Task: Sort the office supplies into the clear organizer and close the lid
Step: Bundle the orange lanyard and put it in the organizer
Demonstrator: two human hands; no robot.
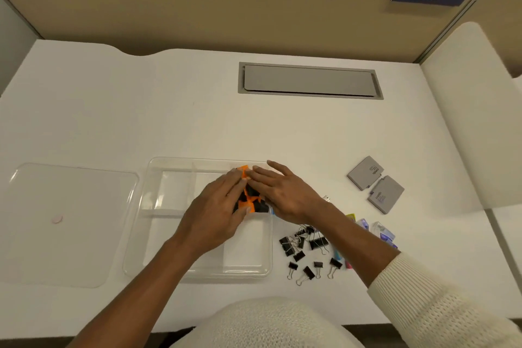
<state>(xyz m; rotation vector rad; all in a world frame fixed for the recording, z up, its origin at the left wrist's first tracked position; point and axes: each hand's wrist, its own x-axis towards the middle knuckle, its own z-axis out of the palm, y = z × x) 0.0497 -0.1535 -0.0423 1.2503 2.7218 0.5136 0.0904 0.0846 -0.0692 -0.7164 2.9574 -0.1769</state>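
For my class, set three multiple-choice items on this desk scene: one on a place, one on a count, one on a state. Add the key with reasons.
1. The orange-and-black items are: A) over the clear organizer; B) on a chair; C) on the floor.
2. Grey boxes on the desk: A) one; B) two; C) four.
3. The organizer's lid is: A) shut; B) off, flat beside it; C) leaning upright.
Key: 1 A, the left hand grips them above its far right compartment; 2 B, two lie at the right; 3 B, it lies on the desk left of the organizer.
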